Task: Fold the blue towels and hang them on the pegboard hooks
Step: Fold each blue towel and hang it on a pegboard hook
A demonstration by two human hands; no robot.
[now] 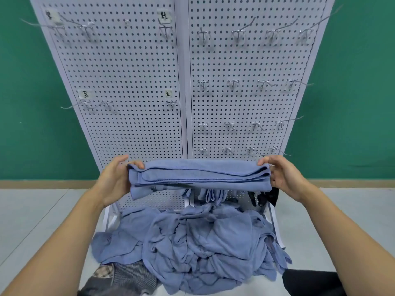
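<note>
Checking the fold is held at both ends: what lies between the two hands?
In the head view, the folded blue towel spans the whole stretch, held by the left hand at one end and the right hand at the other.

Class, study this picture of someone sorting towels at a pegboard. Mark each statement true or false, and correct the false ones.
1. The left hand and the right hand grip the two ends of one folded towel. True.
2. The wall is red. False: the wall behind the pegboard is green.
3. A heap of loose blue towels lies below the folded towel. True.
4. The folded towel hangs on a hook in the top row. False: it is held in the hands, and the top-row hooks are bare.
</note>
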